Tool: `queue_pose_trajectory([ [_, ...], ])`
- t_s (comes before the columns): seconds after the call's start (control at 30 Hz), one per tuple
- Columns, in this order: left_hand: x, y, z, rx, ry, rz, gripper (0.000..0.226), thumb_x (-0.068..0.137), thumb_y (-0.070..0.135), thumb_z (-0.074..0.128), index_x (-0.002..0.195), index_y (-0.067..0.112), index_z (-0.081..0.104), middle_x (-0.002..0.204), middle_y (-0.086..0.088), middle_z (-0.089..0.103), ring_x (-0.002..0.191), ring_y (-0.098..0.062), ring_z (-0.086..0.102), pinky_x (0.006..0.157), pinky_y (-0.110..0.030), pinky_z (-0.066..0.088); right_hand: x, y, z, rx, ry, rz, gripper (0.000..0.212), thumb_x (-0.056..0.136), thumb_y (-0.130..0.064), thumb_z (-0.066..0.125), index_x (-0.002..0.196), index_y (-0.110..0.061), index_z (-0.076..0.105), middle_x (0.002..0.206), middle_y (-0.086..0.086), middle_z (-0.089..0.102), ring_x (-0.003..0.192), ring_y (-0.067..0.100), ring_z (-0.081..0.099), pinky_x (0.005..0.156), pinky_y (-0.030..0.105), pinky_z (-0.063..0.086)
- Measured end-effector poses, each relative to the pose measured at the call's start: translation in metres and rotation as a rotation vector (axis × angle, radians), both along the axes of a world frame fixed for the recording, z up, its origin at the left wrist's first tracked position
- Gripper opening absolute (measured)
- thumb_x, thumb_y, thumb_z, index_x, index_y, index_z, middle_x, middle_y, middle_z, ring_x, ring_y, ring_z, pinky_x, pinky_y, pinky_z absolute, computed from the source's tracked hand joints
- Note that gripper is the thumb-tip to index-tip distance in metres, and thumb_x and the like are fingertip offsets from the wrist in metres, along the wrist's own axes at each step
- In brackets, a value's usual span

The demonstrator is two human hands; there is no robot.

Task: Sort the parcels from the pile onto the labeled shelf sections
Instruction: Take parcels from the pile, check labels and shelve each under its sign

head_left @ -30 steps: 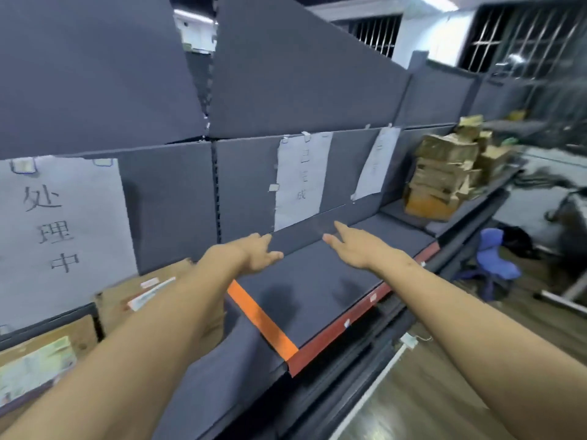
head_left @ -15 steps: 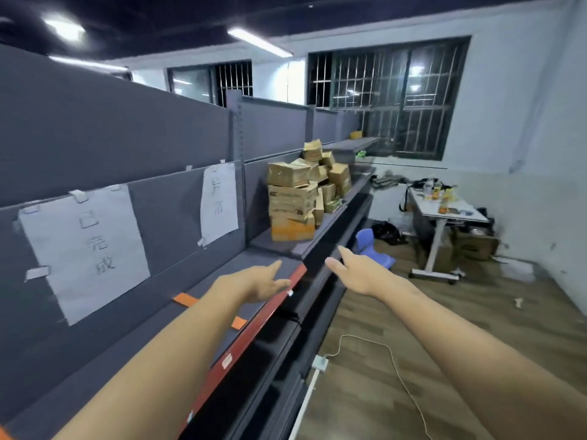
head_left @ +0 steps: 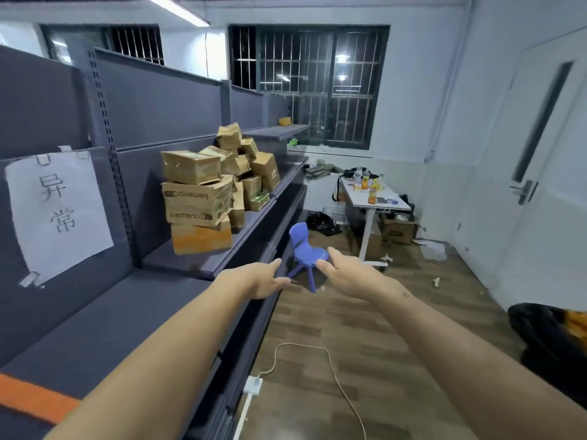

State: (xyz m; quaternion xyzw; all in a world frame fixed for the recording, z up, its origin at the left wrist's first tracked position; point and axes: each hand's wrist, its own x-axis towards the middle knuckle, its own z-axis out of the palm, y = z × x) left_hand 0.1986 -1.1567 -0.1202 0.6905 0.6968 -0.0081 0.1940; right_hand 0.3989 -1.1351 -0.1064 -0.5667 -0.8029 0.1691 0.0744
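I see the grey shelf stretching left of my left hand; a pile of cardboard parcels sits on it beyond that hand, an orange tape strip well behind it.

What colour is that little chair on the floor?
Blue; the chair shows clearly in the head view.

A jumbled pile of worn brown cardboard parcels sits stacked on the grey shelf, some tilted.

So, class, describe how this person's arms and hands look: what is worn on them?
Nothing worn shows. The left hand and right hand have no gloves, watch, bands or visible rings, and both arms are bare to the frame's edge, no sleeves in view.
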Motion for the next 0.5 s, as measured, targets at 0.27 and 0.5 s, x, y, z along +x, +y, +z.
queue_pose_trajectory([
  [0.27,-0.049,0.163,0.028,0.166,-0.099,0.068,0.065,0.099,0.049,0.030,0.153,0.021,0.007,0.159,-0.008,0.016,0.145,-0.027,0.019,0.117,-0.041,0.019,-0.035,0.169,0.044,0.069,0.011,0.017,0.062,0.103,-0.045,0.025,0.153,-0.009,0.015,0.148,0.015,0.042,0.127,0.034,0.047,0.100,0.040,0.038],
  [0.5,-0.100,0.255,0.020,0.182,-0.112,0.177,0.066,0.098,0.053,0.031,0.153,0.023,0.010,0.157,-0.007,0.022,0.144,-0.026,0.023,0.116,-0.040,0.020,-0.093,0.295,0.030,0.005,0.041,0.138,0.058,0.105,-0.039,0.026,0.150,-0.004,0.020,0.153,0.019,0.032,0.135,0.037,0.037,0.107,0.042,0.033],
])
